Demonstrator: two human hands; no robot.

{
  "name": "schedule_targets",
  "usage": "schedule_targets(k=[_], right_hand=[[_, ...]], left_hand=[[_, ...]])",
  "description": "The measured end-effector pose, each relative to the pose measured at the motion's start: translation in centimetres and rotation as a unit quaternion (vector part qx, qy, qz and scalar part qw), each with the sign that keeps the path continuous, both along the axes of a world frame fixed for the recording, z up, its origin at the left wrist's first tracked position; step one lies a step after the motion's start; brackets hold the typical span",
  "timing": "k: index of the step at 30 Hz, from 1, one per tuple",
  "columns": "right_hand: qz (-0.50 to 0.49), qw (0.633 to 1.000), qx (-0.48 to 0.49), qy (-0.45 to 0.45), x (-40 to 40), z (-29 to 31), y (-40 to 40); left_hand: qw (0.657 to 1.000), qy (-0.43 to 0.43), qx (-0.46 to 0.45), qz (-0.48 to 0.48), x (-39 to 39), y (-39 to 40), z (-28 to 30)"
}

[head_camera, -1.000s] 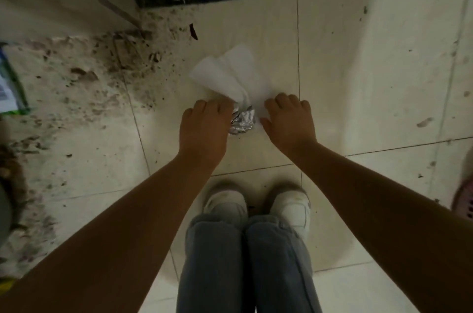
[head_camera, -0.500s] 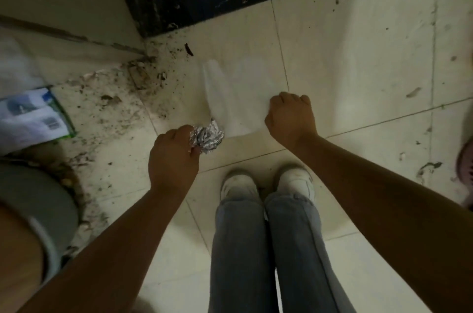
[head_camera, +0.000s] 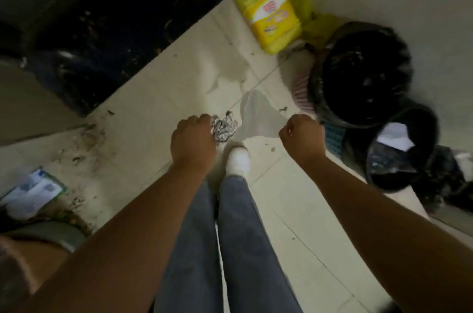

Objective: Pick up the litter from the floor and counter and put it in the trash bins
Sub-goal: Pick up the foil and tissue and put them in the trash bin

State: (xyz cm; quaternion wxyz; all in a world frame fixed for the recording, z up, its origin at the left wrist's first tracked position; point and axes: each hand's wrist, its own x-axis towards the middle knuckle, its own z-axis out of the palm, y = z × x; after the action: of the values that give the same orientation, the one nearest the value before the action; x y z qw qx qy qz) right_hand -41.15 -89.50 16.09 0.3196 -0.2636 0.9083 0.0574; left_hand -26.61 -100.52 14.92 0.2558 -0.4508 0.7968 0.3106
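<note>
Above the tiled floor [head_camera: 158,97], the left hand [head_camera: 192,145] was clenched on a ball of crumpled foil [head_camera: 223,128], and the right hand [head_camera: 303,137] pinched a white tissue [head_camera: 257,118]. Best to carry both right, over the black trash bins [head_camera: 363,74], then let go.

My one view sits on my head, looking steeply down past my own arms and legs to the tiled floor [head_camera: 158,97]. It is wide-angled, tilted, close to my left hand [head_camera: 193,143] and right hand [head_camera: 303,137]; bins [head_camera: 363,77] lie far right.
</note>
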Motion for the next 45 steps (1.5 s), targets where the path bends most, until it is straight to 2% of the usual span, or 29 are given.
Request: schedule_targets(k=[3,6,8,12,17,22,25,28,30,33,35,37,39,41,45], right_hand=[[-0.152,0.987,-0.049,0.016,-3.8,5.1,4.8],[-0.29,0.951,-0.1,0.041,-7.0,8.1,10.9],[-0.342,0.929,-0.122,0.073,-8.9,9.2,15.5],[-0.385,0.908,-0.123,0.113,-12.7,10.5,23.9],[-0.409,0.898,-0.112,0.121,-17.4,10.0,32.2],[-0.43,0.89,-0.126,0.085,-20.9,6.4,36.5],[-0.437,0.888,-0.139,0.022,-21.7,3.6,37.6],[-0.411,0.907,-0.083,-0.049,-21.3,1.7,38.9],[-0.366,0.929,-0.032,-0.053,-20.7,1.4,40.0],[-0.352,0.935,-0.027,-0.028,-20.1,2.4,41.6],[-0.365,0.93,-0.034,-0.015,-19.9,4.0,42.5],[-0.381,0.924,-0.037,0.008,-19.4,6.3,43.7],[-0.418,0.906,-0.051,0.039,-18.8,9.2,45.2],[-0.469,0.879,-0.067,0.06,-18.0,12.6,47.0],[-0.56,0.818,-0.07,0.109,-15.3,20.8,52.2]], left_hand=[[0.997,0.047,0.011,-0.06,-6.0,4.1,5.2],[0.989,0.081,0.016,-0.119,-10.9,8.5,8.8],[0.983,0.095,0.011,-0.154,-13.6,11.9,10.2],[0.974,0.092,0.001,-0.207,-19.2,18.8,11.2],[0.96,0.062,-0.017,-0.274,-26.0,27.0,10.7],[0.943,0.065,-0.03,-0.325,-31.0,32.4,8.4],[0.93,0.079,-0.027,-0.358,-33.0,34.3,5.8],[0.909,0.066,-0.015,-0.412,-34.0,35.6,2.9],[0.882,0.038,-0.041,-0.469,-34.0,36.1,2.0],[0.816,0.025,-0.088,-0.57,-34.0,37.0,3.1],[0.764,0.045,-0.108,-0.634,-34.2,37.7,4.7],[0.727,0.087,-0.126,-0.669,-34.8,38.8,7.2],[0.701,0.1,-0.132,-0.694,-36.1,40.6,10.4],[0.66,0.099,-0.144,-0.73,-37.3,43.0,13.8],[0.57,0.228,-0.137,-0.777,-38.6,50.3,22.0]])
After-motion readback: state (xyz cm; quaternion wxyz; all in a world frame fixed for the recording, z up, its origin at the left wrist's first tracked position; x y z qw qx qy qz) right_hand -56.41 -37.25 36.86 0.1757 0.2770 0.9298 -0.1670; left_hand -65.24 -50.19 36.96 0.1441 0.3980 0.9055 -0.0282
